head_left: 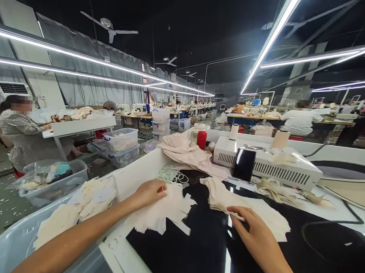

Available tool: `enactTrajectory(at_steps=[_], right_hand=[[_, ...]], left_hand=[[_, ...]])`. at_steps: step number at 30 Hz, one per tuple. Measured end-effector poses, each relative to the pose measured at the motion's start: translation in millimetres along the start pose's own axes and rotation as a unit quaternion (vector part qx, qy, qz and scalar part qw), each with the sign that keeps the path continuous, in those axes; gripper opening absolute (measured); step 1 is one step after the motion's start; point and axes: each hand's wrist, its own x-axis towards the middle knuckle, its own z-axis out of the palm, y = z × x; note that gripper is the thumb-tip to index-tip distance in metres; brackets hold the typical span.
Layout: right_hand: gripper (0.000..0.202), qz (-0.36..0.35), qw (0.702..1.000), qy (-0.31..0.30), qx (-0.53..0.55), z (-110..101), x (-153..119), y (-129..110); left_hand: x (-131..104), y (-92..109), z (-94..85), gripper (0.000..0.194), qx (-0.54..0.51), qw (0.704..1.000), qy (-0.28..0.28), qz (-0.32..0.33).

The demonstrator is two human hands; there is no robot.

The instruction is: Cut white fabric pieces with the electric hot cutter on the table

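Observation:
My left hand point(149, 192) rests on a loose pile of cream cut fabric pieces point(166, 213) at the left of the black worktop point(201, 251), fingers curled on the top piece. My right hand point(251, 229) lies flat with fingertips touching the edge of a second, neater stack of cream fabric pieces point(228, 198) to the right. Neither hand has lifted a piece off the worktop.
A white machine box point(279, 166) with a black thread cone point(244, 164) stands behind the stacks, next to crumpled cream cloth point(187, 153) and a red bottle point(201, 139). A clear bin of cut pieces point(74, 212) sits at my left. People work at nearby tables.

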Motion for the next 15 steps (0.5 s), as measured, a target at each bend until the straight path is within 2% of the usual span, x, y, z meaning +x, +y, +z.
enactTrajectory(at_steps=[5, 9, 15], right_hand=[[0.032, -0.004, 0.999, -0.034, 0.021, 1.4, -14.5, -25.0], [0.030, 0.000, 0.998, -0.053, 0.034, 3.4, -21.7, -38.5], [0.031, 0.009, 0.993, -0.099, 0.063, 7.8, -29.5, -56.3]], left_hand=[[-5.2, 2.4, 14.9, 0.019, -0.033, 0.998, 0.037, 0.024], [-3.6, 1.6, 20.6, 0.007, -0.063, 0.997, 0.041, 0.034], [-3.2, 4.9, 23.7, 0.011, -0.144, 0.987, 0.060, 0.027]])
